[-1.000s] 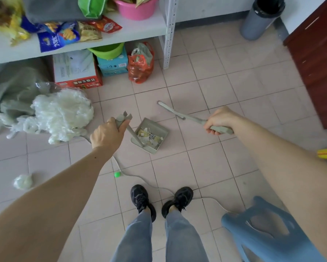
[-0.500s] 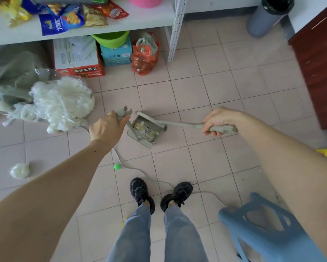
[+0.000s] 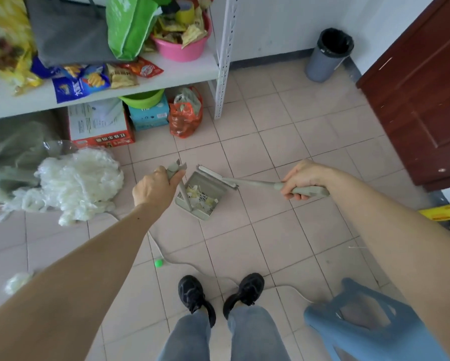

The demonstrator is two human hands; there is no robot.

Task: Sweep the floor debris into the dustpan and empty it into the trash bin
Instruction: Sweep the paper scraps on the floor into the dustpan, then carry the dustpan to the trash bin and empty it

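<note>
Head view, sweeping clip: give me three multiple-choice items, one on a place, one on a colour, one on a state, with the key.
1. Where does the trash bin stand?
A. by the far wall, next to the brown door
B. under the shelf
C. between the person's shoes

2. What colour is the basin on the shelf?
A. blue
B. pink
C. white

3. What is in the dustpan?
A. nothing
B. water
C. scraps of debris

Key: 1 A, the bin sits at the wall beside the door. 2 B, the basin is pink. 3 C, pale scraps lie in the pan, while the left hand grips its handle and the right hand grips the broom.
</note>
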